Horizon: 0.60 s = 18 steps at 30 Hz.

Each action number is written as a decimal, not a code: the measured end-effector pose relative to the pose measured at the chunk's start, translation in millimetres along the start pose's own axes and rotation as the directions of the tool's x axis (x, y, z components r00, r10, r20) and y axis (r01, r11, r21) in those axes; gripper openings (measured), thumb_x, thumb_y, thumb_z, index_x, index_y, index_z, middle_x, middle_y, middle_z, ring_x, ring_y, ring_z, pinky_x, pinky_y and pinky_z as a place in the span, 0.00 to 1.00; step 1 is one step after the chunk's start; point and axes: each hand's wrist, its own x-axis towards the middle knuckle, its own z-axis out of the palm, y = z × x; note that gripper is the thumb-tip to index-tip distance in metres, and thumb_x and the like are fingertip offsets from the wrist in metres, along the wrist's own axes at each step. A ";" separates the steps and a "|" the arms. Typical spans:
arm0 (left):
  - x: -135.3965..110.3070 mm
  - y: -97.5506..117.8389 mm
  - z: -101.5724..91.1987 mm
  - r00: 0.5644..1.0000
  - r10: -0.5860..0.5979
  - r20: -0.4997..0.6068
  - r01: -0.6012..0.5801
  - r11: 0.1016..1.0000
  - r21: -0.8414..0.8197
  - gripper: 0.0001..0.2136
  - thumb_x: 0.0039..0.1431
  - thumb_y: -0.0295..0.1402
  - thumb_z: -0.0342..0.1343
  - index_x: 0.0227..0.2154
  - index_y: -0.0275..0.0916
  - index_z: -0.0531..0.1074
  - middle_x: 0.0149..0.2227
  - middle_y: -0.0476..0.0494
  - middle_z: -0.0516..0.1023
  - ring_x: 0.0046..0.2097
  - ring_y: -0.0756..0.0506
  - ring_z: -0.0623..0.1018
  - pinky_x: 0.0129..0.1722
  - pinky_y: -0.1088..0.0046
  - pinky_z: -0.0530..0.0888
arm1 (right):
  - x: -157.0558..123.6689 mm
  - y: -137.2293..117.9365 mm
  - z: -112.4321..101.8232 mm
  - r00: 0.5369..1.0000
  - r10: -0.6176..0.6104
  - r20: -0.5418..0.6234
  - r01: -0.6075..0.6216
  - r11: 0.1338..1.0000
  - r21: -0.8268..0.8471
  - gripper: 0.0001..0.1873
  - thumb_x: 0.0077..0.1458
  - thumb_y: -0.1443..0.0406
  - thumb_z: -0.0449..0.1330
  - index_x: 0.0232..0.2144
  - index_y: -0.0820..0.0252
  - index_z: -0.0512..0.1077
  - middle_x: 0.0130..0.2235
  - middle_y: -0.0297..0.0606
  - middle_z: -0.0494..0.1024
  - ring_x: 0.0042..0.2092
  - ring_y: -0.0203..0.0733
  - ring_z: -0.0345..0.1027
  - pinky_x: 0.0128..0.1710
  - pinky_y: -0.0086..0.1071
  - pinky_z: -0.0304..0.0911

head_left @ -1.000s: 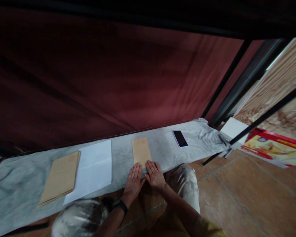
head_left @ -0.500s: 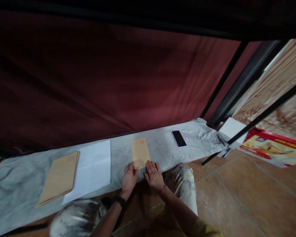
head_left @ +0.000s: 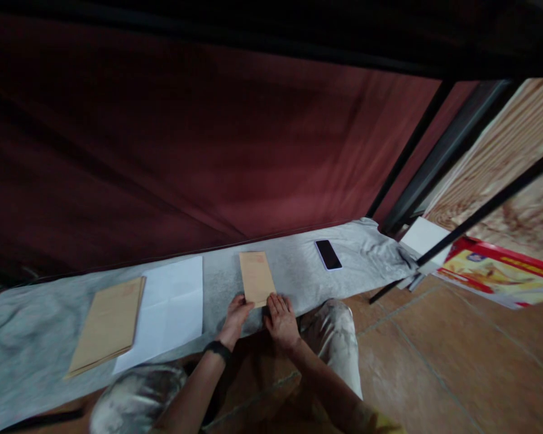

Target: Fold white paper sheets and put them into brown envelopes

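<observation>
A small brown paper envelope [head_left: 257, 277] lies on the grey cloth in front of me, its near edge towards my hands. My left hand [head_left: 237, 314] pinches the near left corner, thumb on top. At the near right corner my right hand [head_left: 281, 319] rests flat, fingers stretched out and touching the envelope. Faint reddish print shows near the envelope's far edge. On the left, a stack of brown envelopes [head_left: 106, 325] overlaps white paper sheets [head_left: 172, 307].
A grey cloth [head_left: 294, 265] covers the long narrow surface. A dark-screened phone [head_left: 328, 254] lies to the right. Behind hangs a dark red curtain [head_left: 253, 150]. A red and yellow box [head_left: 502, 271] and a black metal bar [head_left: 489, 205] stand at the right.
My left hand has turned and now pinches the envelope's near left corner, where before its fingers lay against it. My right hand has barely moved.
</observation>
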 end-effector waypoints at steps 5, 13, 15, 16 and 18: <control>-15.4 28.5 5.0 0.991 -0.109 0.073 0.123 0.969 -0.216 0.18 0.43 0.38 0.66 0.39 0.38 0.73 0.26 0.52 0.76 0.24 0.51 0.71 0.23 0.76 0.65 | 18.6 -9.4 -17.2 0.999 0.030 0.030 -0.029 0.999 -0.032 0.26 0.64 0.70 0.53 0.63 0.57 0.67 0.57 0.48 0.76 0.52 0.50 0.71 0.52 0.43 0.68; -34.9 43.4 -4.6 0.982 -0.184 0.051 0.187 0.877 -0.443 0.25 0.49 0.52 0.65 0.43 0.39 0.75 0.43 0.39 0.80 0.46 0.42 0.80 0.37 0.70 0.76 | 47.6 0.3 -35.1 0.879 0.473 -0.050 -0.248 0.546 0.800 0.17 0.66 0.57 0.52 0.35 0.59 0.77 0.39 0.43 0.78 0.38 0.42 0.74 0.37 0.34 0.74; -40.2 37.8 -4.4 0.964 -0.244 0.110 0.267 0.853 -0.448 0.26 0.48 0.53 0.67 0.42 0.38 0.75 0.42 0.37 0.81 0.45 0.41 0.81 0.37 0.69 0.77 | 47.6 -1.7 -30.4 0.810 0.578 0.100 -0.268 0.213 0.939 0.19 0.58 0.50 0.60 0.30 0.60 0.75 0.35 0.40 0.78 0.33 0.41 0.73 0.32 0.34 0.75; -42.5 34.9 -2.8 0.954 -0.259 0.152 0.300 0.838 -0.456 0.27 0.46 0.53 0.68 0.41 0.37 0.75 0.41 0.37 0.82 0.43 0.41 0.82 0.36 0.69 0.77 | 45.9 -3.9 -26.8 0.785 0.592 0.183 -0.273 0.065 0.960 0.21 0.53 0.48 0.64 0.29 0.60 0.75 0.32 0.39 0.78 0.31 0.39 0.72 0.31 0.34 0.75; -45.8 29.9 2.5 0.942 -0.253 0.219 0.330 0.814 -0.479 0.27 0.42 0.51 0.71 0.40 0.37 0.76 0.38 0.39 0.82 0.38 0.43 0.82 0.35 0.70 0.77 | 40.3 -9.3 -18.7 0.751 0.579 0.316 -0.287 -0.144 0.947 0.23 0.43 0.47 0.70 0.26 0.60 0.73 0.27 0.35 0.76 0.27 0.37 0.70 0.30 0.33 0.75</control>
